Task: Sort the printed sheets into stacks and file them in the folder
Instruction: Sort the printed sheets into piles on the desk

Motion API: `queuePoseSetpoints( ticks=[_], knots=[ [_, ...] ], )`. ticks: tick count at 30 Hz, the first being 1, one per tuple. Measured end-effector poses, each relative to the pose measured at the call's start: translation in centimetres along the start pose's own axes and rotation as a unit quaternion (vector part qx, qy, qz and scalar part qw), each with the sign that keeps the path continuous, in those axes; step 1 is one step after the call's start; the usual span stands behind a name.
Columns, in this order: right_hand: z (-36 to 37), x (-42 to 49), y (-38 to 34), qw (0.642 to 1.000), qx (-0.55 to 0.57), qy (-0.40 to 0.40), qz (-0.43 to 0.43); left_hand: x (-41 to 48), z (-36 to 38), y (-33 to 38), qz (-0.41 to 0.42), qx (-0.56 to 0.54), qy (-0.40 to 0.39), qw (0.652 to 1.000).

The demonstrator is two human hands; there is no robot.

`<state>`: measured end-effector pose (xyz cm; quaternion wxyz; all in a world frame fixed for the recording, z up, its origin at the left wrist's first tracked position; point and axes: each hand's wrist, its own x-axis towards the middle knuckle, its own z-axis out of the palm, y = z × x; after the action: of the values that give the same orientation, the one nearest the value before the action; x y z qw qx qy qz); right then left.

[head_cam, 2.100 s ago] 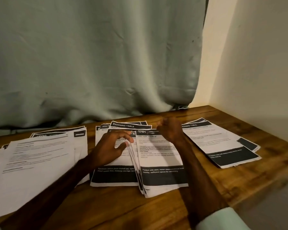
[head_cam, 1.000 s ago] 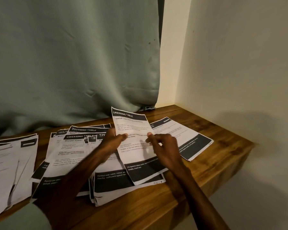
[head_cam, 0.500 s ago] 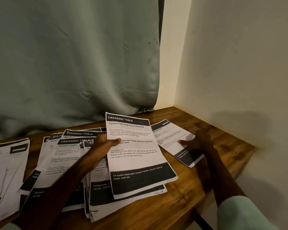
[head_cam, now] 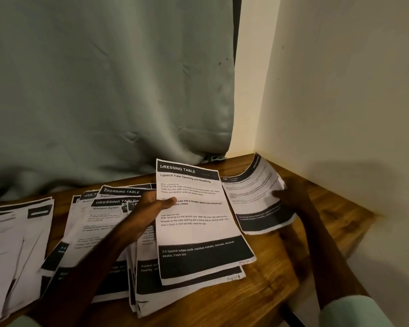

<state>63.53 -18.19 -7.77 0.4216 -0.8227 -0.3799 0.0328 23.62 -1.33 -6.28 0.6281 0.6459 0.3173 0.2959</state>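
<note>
Tagger: Left hand (head_cam: 149, 208) pinches one sheet (head_cam: 198, 232) at its left edge, thumb on top. Right hand (head_cam: 291, 197) grips the right pile (head_cam: 253, 201) by its right edge.

Checker: Counts, big to small?

Tagger: One curtain (head_cam: 104, 90) beyond both grips. One wall (head_cam: 340, 90) right of the right grip. One wooden table (head_cam: 281, 286) below both. Four paper groups: far-left stack (head_cam: 12, 244), well left of the pinch; fanned stack (head_cam: 92, 230) under the left forearm; centre stack (head_cam: 175, 296) directly below the pinched sheet; then the right pile. Sheets per group, cannot tell.

Checker: Which way does the sheet point?

Tagger: Long axis runs away from the person. "DRESSING TABLE" header at the far end, black footer band nearest. Right pile lies much the same way, with its far end curled up toward the corner.
</note>
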Motion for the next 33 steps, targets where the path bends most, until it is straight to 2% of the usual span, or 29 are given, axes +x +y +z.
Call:
queuePoseSetpoints(
  ticks=[4, 7, 11, 16, 22, 24, 29, 33],
  knots=[
    [-0.7, -3.4, -3.2, 0.983, 0.18, 0.045, 0.012, -0.3, -0.7, 0.9, 0.015, -0.025, 0.006, 1.0],
    [-0.2, -5.3, -5.2, 0.935, 0.35, 0.053, 0.016, -0.3, -1.8, 1.8, 0.035, -0.064, 0.01, 0.997],
    [2.0, -6.3, -7.0, 0.886, 0.458, 0.046, 0.046, -0.5, -3.2, 2.7, 0.052, -0.11, 0.024, 0.992],
    [4.0, -7.3, -8.0, 0.862, 0.504, 0.007, 0.044, -0.1, -4.6, 2.9, 0.053, -0.121, 0.043, 0.99],
    [4.8, -7.4, -7.3, 0.853, 0.519, -0.014, 0.059, 0.1, -5.0, 2.3, 0.059, -0.113, 0.054, 0.99],
    [4.9, -7.7, -7.3, 0.837, 0.542, -0.032, 0.063, 0.1, -5.3, 2.3, 0.063, -0.11, 0.057, 0.99],
    [4.8, -7.9, -7.3, 0.772, 0.626, -0.089, 0.065, -0.1, -6.1, 2.5, 0.068, -0.112, 0.056, 0.99],
    [5.0, -7.7, -7.2, 0.761, 0.64, -0.091, 0.055, -0.5, -6.6, 3.0, 0.071, -0.13, 0.068, 0.987]
  ],
)
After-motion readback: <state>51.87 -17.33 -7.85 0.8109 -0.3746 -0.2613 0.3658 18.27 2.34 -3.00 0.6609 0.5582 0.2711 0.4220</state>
